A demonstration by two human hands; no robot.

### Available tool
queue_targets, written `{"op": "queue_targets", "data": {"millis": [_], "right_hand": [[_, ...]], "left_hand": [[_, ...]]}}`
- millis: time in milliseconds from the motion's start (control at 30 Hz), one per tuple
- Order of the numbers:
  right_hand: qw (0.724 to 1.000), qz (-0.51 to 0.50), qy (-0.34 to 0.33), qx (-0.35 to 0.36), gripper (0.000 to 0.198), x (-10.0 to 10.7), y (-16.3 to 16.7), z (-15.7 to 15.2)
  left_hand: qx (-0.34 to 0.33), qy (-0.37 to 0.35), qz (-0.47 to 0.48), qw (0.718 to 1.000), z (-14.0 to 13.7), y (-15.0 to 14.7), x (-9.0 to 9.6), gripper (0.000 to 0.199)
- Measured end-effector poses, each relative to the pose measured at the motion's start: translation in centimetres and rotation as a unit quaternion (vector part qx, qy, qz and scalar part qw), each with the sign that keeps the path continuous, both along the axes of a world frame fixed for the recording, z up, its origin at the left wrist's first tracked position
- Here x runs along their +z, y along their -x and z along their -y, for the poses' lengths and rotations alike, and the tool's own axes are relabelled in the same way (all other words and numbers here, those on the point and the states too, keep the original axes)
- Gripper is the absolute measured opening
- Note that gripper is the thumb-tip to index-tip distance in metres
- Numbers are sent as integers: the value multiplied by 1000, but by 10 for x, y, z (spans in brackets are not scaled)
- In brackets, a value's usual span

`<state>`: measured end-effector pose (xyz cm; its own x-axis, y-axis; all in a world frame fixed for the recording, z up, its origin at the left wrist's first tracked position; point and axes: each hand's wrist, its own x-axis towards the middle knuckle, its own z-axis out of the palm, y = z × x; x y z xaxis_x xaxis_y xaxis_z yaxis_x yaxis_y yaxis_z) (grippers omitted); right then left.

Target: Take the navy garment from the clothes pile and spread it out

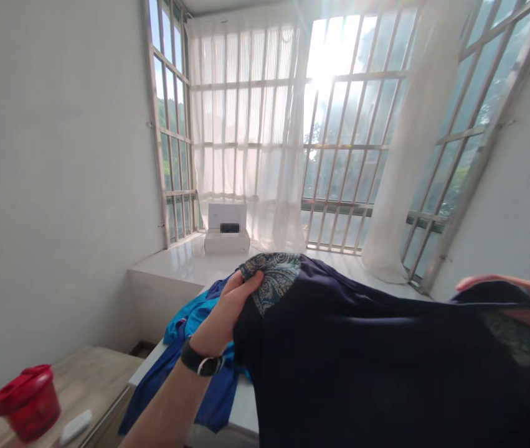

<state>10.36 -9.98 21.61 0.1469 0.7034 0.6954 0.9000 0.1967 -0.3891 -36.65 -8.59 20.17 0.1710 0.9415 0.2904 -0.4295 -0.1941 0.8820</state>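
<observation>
You are holding the dark navy garment spread between both hands, filling the view from five to seven o'clock. Your left hand, with its wristwatch, has its fingers pinched shut on the paisley-patterned edge near the centre of the view. Your right hand, at four o'clock, has its fingers closed over the opposite edge, partly hidden by the cloth. To do this well, keep both grips level and the fabric taut so it hangs flat without twisting. The blue clothes lie heaped on the white worktop just behind your left hand; keep the navy cloth lifted clear of them. At eight o'clock a red tub sits on a wooden surface.
</observation>
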Motion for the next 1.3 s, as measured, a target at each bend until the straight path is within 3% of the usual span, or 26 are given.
{"op": "queue_targets", "data": {"millis": [33,100,167,200,267,333,400,467,533,600,667,767,1033,1200,1300], "right_hand": [[996,-18,73,39,88,5,3,-20],[994,-2,111,12,85,12,16,-58],[994,75,62,-51,81,5,36,-89],[990,120,34,-69,77,-5,47,-100],[979,185,31,-72,65,-38,71,-114],[977,199,70,-27,53,-84,94,-116],[971,213,112,5,42,-137,114,-109],[963,218,159,10,49,-188,127,-100],[945,205,256,-3,63,-229,133,-91],[931,191,311,-20,71,-256,133,-84],[927,185,326,-31,74,-270,130,-81],[930,179,319,-36,74,-276,126,-80],[949,149,276,-28,71,-288,121,-84],[973,141,179,32,54,-269,122,-78],[978,108,162,72,41,-255,117,-46]], "left_hand": [[35,-32,-44,998,-21,0,-3,36],[154,-129,-189,961,-67,-4,-8,30],[270,-179,-394,860,-108,-14,-16,30],[282,-178,-426,841,-123,-22,-23,33],[298,-184,-483,803,-138,-41,-45,43],[293,-215,-572,736,-137,-63,-77,49],[224,-236,-630,705,-126,-85,-114,49],[131,-244,-659,700,-114,-103,-151,54],[67,-228,-673,700,-106,-113,-183,62],[38,-193,-682,704,-102,-115,-207,69],[35,-167,-682,711,-101,-113,-221,71],[42,-162,-672,721,-102,-109,-229,73],[48,-161,-667,726,-100,-109,-229,72],[76,-174,-676,712,-97,-113,-211,62],[108,-217,-659,712,-71,-103,-198,49]]}}
